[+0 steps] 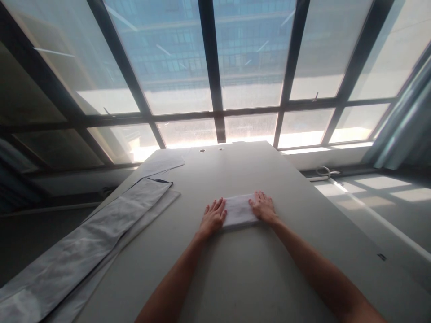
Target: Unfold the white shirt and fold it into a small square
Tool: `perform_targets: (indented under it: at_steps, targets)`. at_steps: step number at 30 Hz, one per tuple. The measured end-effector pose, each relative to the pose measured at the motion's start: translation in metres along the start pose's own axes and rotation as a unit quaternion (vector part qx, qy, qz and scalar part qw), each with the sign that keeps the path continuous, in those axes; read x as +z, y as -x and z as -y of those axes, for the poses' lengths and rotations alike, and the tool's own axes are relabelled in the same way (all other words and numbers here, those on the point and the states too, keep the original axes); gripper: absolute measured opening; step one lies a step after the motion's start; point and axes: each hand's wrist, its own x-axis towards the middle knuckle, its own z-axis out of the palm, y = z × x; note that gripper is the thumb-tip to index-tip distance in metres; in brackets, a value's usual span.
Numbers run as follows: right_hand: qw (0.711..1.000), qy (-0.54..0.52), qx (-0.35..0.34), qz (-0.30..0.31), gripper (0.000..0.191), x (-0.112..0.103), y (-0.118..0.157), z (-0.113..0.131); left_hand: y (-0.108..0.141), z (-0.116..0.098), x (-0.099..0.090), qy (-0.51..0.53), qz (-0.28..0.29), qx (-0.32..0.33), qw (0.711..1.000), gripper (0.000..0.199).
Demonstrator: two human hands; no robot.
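Note:
A white folded cloth (239,211) lies flat on the white table (235,273), in front of me. My left hand (214,217) rests at the cloth's left edge with its fingers stretched out and a little apart. On the right end of the cloth lies my right hand (263,207), palm down, fingers extended. Both hands touch the cloth from above, and neither grips it. The parts under my palms are hidden.
Long grey-white trousers or similar garments (90,242) are spread along the table's left side. Beyond them lies a flat pale sheet (163,165). Two round holes (202,150) mark the far end. Tall windows (249,49) stand behind, and a curtain (400,121) hangs at right.

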Motion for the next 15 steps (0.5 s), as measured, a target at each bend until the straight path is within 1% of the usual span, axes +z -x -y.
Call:
perform_targets:
  at_steps: [2, 4, 6, 8, 9, 11, 13, 15]
  targets:
    - [0.999, 0.004, 0.032, 0.014, 0.070, -0.004, -0.002, -0.015, -0.001, 0.000, 0.001, 0.011, -0.002, 0.001, 1.000, 0.061]
    - [0.999, 0.008, 0.041, 0.013, 0.067, -0.007, 0.000, -0.023, -0.001, 0.001, 0.002, 0.024, -0.011, -0.002, 1.000, 0.060]
    - [0.999, 0.013, 0.046, -0.015, 0.064, -0.009, 0.006, -0.024, 0.000, 0.005, 0.001, 0.038, -0.030, -0.020, 0.999, 0.058]
    - [0.996, 0.023, 0.040, -0.071, 0.062, -0.010, 0.018, -0.017, 0.000, 0.014, 0.000, 0.042, -0.058, -0.050, 0.996, 0.055]
    - [0.994, 0.027, 0.024, -0.098, 0.061, -0.010, 0.026, -0.010, 0.000, 0.019, -0.001, 0.044, -0.071, -0.068, 0.994, 0.053]
    - [0.990, 0.028, -0.042, -0.129, 0.058, -0.005, 0.045, 0.008, 0.000, 0.029, -0.002, 0.051, -0.095, -0.102, 0.989, 0.050]
    - [0.982, 0.017, -0.143, -0.121, 0.054, 0.003, 0.067, 0.029, -0.001, 0.038, -0.001, 0.067, -0.115, -0.130, 0.983, 0.048]
    - [0.969, 0.008, -0.227, -0.092, 0.052, 0.013, 0.085, 0.049, -0.003, 0.043, 0.001, 0.080, -0.134, -0.143, 0.977, 0.046]
